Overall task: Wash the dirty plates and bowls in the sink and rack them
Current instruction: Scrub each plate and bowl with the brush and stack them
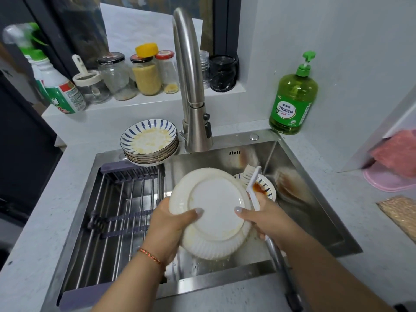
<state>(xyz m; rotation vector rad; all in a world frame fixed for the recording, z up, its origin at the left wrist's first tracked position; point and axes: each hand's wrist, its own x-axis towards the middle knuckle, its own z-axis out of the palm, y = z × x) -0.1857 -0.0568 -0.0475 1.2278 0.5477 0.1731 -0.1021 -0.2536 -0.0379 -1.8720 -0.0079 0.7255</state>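
Head cam: left hand (171,224) grips the plate (211,212) tilted over the sink (299,199), underside up, so it drains. Right hand (265,219) pinches the rim while holding the brush (252,188). Dirty stack (149,143) waits at the sink's back-left corner; rack (121,199) on the left holds no dishes.

Rack (126,199) sits in the sink's (315,212) left half, plate stack (149,143) behind it, soap bottle (292,102) back right.

- sink (299,212): brushed steel, dull sheen
- tap (189,70): satin metal
- white plate (216,212): glossy ceramic, ribbed rim
- worktop (33,221): matt speckled stone
- soap bottle (293,97): clear green plastic
- rack (117,199): metal rods
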